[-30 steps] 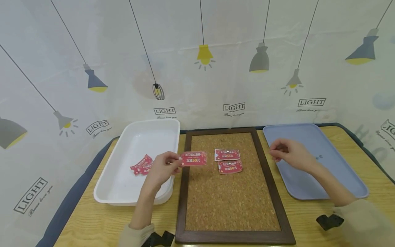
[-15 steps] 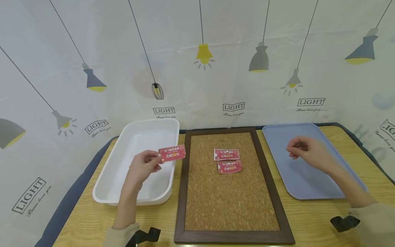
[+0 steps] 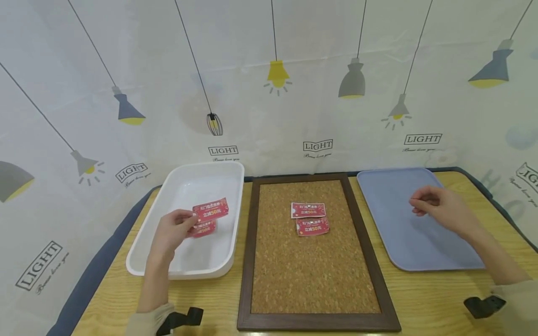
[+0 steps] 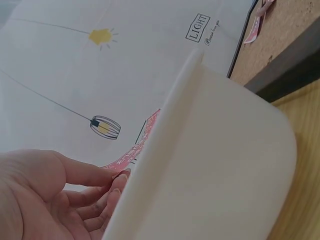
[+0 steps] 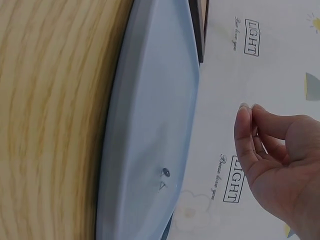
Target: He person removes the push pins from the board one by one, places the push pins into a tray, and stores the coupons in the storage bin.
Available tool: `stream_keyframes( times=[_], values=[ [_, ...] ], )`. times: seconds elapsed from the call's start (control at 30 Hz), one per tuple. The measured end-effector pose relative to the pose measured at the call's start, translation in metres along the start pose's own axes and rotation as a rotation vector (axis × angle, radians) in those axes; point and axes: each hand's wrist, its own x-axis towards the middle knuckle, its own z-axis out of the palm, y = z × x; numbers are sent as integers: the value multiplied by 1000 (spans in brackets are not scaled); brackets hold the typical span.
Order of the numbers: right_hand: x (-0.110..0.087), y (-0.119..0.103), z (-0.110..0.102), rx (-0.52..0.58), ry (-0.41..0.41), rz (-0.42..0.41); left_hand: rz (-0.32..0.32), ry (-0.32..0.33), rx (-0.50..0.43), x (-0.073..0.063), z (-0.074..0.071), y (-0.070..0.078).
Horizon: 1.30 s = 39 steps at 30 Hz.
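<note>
My left hand (image 3: 170, 233) pinches a red paper coupon (image 3: 211, 210) by its near left corner, over the white tub (image 3: 145, 268). Another red coupon (image 3: 206, 228) shows below it in the tub, partly hidden by the held coupon and my fingers. On the cork board (image 3: 315, 275) two more coupons (image 3: 308, 211) lie one above the other, each with a small shiny pin near its top. Over the blue tray (image 3: 386, 219), my right hand (image 3: 445, 210) hangs with thumb and forefinger tips together and nothing visible between them. Small pins (image 5: 166, 172) lie in that tray.
The board's dark wooden frame (image 3: 319, 322) sits between tub and tray on a wood-grain table (image 3: 428, 298). Behind stands a pale cloth backdrop (image 3: 252, 107) printed with lamps. The tub's high wall (image 4: 215, 150) rises beside my left fingers.
My left hand has carried its coupon left from the board's edge to over the tub. My right hand has moved right, farther over the blue tray. The coupons on the board have stayed put.
</note>
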Motion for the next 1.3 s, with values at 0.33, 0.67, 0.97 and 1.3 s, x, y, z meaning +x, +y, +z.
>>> stream_keyframes(
  times=[0.33, 0.67, 0.97, 1.3],
  values=[
    [-6, 19, -13, 2, 18, 67, -64, 24, 2, 6, -16, -21],
    [-8, 36, -22, -19, 19, 139, -124, 35, 62, 10, -29, -37],
    [-9, 56, -29, -124, 20, 207, -165, 23, 64, 11, -37, -50],
    [-15, 73, -31, -191, -18, 269, -197, 6, 97, 16, -41, -58]
  ],
)
